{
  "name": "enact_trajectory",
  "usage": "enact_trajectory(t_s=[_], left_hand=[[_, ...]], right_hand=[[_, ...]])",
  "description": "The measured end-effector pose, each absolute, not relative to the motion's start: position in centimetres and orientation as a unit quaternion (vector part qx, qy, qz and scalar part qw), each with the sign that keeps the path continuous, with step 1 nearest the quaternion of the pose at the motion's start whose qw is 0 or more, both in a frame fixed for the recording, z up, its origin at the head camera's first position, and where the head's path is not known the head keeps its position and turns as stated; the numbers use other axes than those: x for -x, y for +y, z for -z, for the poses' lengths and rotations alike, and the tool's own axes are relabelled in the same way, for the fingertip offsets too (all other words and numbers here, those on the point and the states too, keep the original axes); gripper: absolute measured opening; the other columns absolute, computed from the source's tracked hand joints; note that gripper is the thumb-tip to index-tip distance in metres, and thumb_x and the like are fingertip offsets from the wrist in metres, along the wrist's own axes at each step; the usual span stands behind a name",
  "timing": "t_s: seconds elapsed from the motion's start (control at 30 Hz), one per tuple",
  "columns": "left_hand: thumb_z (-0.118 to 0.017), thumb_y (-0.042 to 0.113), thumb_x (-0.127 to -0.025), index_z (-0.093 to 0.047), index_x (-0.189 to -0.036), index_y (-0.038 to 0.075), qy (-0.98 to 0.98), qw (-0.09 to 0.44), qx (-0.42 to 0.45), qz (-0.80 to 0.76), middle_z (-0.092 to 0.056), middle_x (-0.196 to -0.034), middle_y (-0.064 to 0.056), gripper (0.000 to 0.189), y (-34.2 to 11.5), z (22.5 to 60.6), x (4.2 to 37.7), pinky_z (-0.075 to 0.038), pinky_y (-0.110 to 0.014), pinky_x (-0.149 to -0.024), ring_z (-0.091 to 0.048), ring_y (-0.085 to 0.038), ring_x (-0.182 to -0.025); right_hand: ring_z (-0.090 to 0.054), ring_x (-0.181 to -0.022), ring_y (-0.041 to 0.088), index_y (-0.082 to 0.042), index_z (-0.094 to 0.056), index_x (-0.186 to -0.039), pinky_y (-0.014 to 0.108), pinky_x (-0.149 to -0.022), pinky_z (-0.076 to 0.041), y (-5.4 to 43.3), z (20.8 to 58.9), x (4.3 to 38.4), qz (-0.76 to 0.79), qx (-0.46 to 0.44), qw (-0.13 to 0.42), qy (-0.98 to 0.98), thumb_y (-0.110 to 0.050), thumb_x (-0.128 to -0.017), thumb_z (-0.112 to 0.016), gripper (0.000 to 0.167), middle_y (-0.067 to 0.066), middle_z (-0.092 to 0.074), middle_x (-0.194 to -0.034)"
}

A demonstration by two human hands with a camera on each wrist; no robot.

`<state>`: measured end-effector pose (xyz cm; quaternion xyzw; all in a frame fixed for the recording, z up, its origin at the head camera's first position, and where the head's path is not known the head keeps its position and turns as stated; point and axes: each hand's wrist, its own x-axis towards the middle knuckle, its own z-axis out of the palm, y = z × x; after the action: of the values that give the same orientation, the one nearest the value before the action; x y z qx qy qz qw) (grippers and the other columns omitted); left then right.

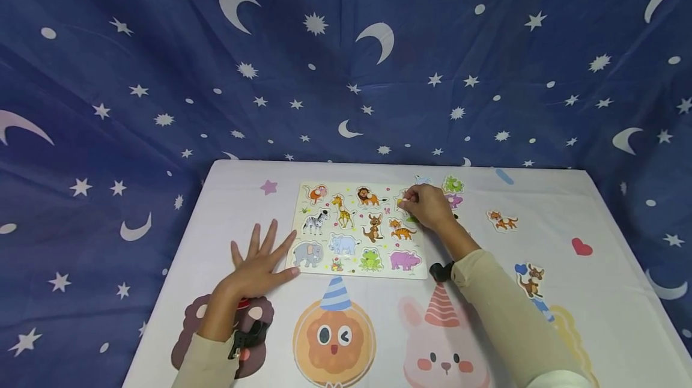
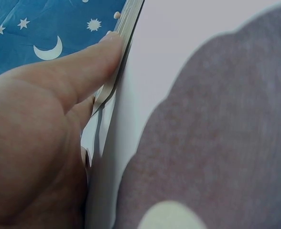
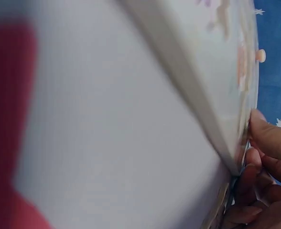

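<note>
A pale puzzle board (image 1: 363,200) printed with animals lies on the table. My right hand (image 1: 429,208) is at its upper right corner, thumb and fingertips pinching a puzzle piece (image 1: 401,202) that they mostly cover; its animal cannot be made out. My left hand (image 1: 259,268) rests at the board's left side with fingers spread, the thumb touching the lower left edge (image 2: 126,43). Lion (image 1: 370,197), giraffe (image 1: 342,210), zebra (image 1: 315,222), monkey (image 1: 315,193) and elephant (image 1: 308,254) figures show on the board. Small round knobs (image 3: 261,56) stand up from its face.
Right of the board lie loose pieces: a frog (image 1: 453,184), a purple hippo (image 1: 455,200), a tiger (image 1: 503,221), a kangaroo (image 1: 532,281) and a partly hidden blue piece (image 1: 423,180). A white cartoon-printed cloth (image 1: 243,196) covers the table. Behind hangs a blue star-and-moon curtain (image 1: 303,75).
</note>
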<state>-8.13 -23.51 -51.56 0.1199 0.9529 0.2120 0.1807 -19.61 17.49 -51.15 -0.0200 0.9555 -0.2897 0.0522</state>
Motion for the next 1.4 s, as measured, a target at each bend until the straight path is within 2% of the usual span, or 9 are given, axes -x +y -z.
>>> enact_trajectory(t_s=[0.3,0.5,0.77,1.07,1.4], left_hand=[[-0.059,0.067,-0.092,-0.024,-0.163,0.034,0.954,0.175,-0.12,-0.212,0.008,-0.173,-0.012,0.086,-23.4,51.7,8.1,0.023,-0.082,-0.104,0.02,-0.048,-0.155],[-0.059,0.066,-0.092,-0.025,-0.163,0.033,0.953,0.174,-0.12,-0.216,0.008,-0.173,-0.012,0.086,-23.3,51.6,8.2,0.023,-0.082,-0.104,0.02,-0.048,-0.155],[-0.058,0.069,-0.092,-0.024,-0.163,0.034,0.955,0.181,-0.117,-0.203,0.009,-0.173,-0.011,0.086,-23.4,51.7,8.3,0.023,-0.082,-0.104,0.021,-0.048,-0.155],[-0.058,0.068,-0.092,-0.024,-0.163,0.034,0.955,0.178,-0.121,-0.206,0.009,-0.173,-0.012,0.086,-23.4,51.7,8.2,0.023,-0.082,-0.104,0.021,-0.048,-0.155],[-0.058,0.067,-0.092,-0.025,-0.163,0.033,0.954,0.18,-0.121,-0.207,0.009,-0.173,-0.012,0.085,-23.4,51.8,8.2,0.023,-0.082,-0.104,0.021,-0.048,-0.155]], right_hand=[[-0.06,-0.087,0.023,-0.007,-0.075,-0.108,0.037,-0.079,-0.047,18.9,50.0,18.5,0.322,0.053,0.038,0.945,-0.021,-0.095,-0.074,0.019,0.008,-0.067,-0.095],[-0.06,-0.084,0.024,-0.007,-0.073,-0.114,0.034,-0.068,-0.048,22.0,48.4,17.2,0.34,0.022,0.025,0.94,-0.026,-0.099,-0.069,0.025,0.01,-0.068,-0.098],[-0.058,-0.081,0.023,-0.007,-0.076,-0.11,0.031,-0.065,-0.047,26.0,48.7,15.5,0.317,0.014,0.001,0.948,-0.028,-0.096,-0.073,0.025,0.011,-0.069,-0.096],[-0.055,-0.078,0.021,-0.006,-0.077,-0.112,0.027,-0.065,-0.045,27.1,50.1,14.7,0.32,0.022,-0.009,0.947,-0.025,-0.086,-0.084,0.033,0.007,-0.065,-0.088],[-0.052,-0.075,0.02,-0.01,-0.079,-0.107,0.029,-0.064,-0.042,27.5,51.4,15.0,0.308,0.033,0.021,0.951,-0.027,-0.085,-0.085,0.029,0.004,-0.063,-0.085]])
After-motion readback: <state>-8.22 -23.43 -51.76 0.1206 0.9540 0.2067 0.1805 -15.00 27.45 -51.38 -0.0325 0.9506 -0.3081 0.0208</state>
